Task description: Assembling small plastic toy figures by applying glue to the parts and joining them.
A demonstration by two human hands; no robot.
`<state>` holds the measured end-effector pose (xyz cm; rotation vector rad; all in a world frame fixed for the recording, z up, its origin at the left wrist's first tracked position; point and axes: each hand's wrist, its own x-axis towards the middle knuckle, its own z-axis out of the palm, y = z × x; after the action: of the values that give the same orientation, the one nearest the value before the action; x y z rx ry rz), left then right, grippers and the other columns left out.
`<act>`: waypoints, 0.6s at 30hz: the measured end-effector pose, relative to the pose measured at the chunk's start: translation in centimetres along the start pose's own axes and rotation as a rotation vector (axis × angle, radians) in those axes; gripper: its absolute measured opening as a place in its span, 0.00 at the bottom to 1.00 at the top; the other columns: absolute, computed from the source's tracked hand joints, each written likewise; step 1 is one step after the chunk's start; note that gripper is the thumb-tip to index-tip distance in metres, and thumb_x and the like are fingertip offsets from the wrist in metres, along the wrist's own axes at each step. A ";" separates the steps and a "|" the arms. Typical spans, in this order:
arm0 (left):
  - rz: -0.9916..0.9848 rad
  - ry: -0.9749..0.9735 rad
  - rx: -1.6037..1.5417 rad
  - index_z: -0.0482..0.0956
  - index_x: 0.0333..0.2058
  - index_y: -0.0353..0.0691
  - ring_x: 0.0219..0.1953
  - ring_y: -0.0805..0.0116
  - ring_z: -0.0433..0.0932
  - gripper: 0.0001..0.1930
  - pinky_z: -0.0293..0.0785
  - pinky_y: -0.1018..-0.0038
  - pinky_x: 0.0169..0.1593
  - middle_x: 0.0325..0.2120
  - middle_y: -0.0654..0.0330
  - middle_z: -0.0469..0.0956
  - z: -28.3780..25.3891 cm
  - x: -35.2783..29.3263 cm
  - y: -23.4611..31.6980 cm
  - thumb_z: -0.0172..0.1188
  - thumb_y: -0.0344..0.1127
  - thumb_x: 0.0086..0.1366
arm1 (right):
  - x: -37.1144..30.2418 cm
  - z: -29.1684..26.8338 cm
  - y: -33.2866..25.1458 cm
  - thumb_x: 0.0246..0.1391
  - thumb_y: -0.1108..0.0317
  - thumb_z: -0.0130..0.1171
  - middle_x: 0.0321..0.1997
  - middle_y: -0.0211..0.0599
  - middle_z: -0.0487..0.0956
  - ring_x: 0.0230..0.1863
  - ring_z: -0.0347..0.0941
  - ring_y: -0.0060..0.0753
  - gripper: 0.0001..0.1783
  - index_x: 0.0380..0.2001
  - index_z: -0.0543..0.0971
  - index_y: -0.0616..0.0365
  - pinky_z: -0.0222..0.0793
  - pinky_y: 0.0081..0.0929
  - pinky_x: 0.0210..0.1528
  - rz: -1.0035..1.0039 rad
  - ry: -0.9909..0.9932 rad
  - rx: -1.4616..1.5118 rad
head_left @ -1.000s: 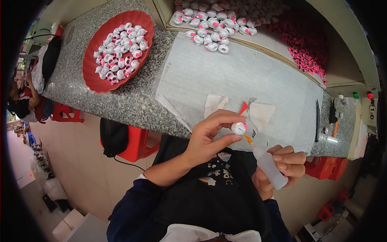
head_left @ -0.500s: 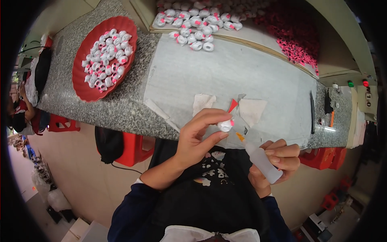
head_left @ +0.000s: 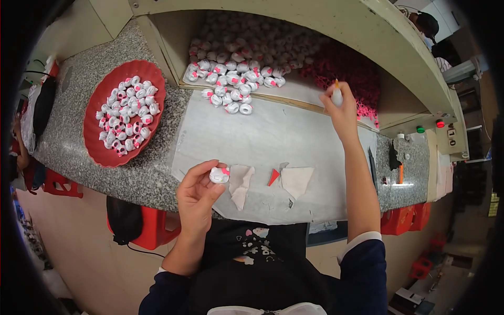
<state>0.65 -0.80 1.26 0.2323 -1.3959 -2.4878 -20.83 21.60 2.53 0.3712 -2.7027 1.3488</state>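
Observation:
My left hand (head_left: 195, 198) pinches a small white cat-head piece with a pink bow (head_left: 219, 176) between thumb and fingers, above the near edge of the paper-covered work area. My right hand (head_left: 342, 116) reaches out to the far right, its fingers wrapped round a white squeeze bottle (head_left: 337, 97) whose orange tip points up. Beside that hand lies a heap of small pink pieces (head_left: 367, 113) in the shelf bay. Between my hands, a crumpled cloth scrap (head_left: 241, 186), a red pointed scrap (head_left: 273, 177) and a flat pale cloth piece (head_left: 297, 182) rest on the white sheet (head_left: 273, 136).
A red scalloped bowl (head_left: 94, 137) full of similar white pieces stands at left on the granite counter (head_left: 163, 181). More white pieces (head_left: 231, 79) are heaped in the shelf bay, behind a low ledge. A red stool (head_left: 152, 231) stands below. Other people are at the edges.
My right hand has carried the bottle away from the white piece, forward toward the pink heap, turning its tip upward. My left hand, still holding the piece, is now further left. The view has shifted.

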 end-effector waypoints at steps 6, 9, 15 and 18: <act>-0.003 -0.039 -0.046 0.64 0.41 0.30 0.41 0.69 0.67 0.19 0.61 0.76 0.46 0.37 0.53 0.68 -0.7 -0.3 0.4 0.52 0.18 0.47 | 6.3 4.6 3.8 0.36 0.69 0.55 0.29 0.48 0.72 0.30 0.67 0.52 0.15 0.32 0.72 0.58 0.64 0.34 0.34 -0.502 0.178 -0.509; -0.006 -0.029 -0.042 0.64 0.41 0.30 0.41 0.69 0.67 0.19 0.61 0.76 0.46 0.37 0.54 0.68 -1.2 -0.2 0.5 0.52 0.18 0.47 | 5.3 4.1 3.3 0.36 0.69 0.55 0.29 0.50 0.72 0.31 0.68 0.49 0.13 0.30 0.73 0.59 0.64 0.33 0.34 -0.413 0.076 -0.472; -0.017 -0.049 -0.030 0.64 0.41 0.31 0.41 0.69 0.67 0.19 0.61 0.76 0.46 0.37 0.54 0.68 -0.7 -0.4 0.2 0.53 0.18 0.47 | 3.3 2.2 2.3 0.36 0.66 0.57 0.27 0.48 0.73 0.30 0.70 0.46 0.14 0.29 0.74 0.62 0.63 0.30 0.34 -0.286 -0.065 -0.423; -0.019 -0.057 -0.004 0.64 0.41 0.31 0.40 0.70 0.68 0.19 0.62 0.77 0.45 0.37 0.54 0.68 0.0 -0.7 0.1 0.53 0.20 0.47 | 3.8 2.2 2.3 0.36 0.64 0.57 0.23 0.46 0.73 0.27 0.70 0.44 0.13 0.26 0.74 0.61 0.63 0.29 0.31 -0.242 -0.065 -0.416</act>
<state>1.34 -0.66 1.37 0.1766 -1.4177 -2.5312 -25.04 20.51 0.21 0.6766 -2.7806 0.7026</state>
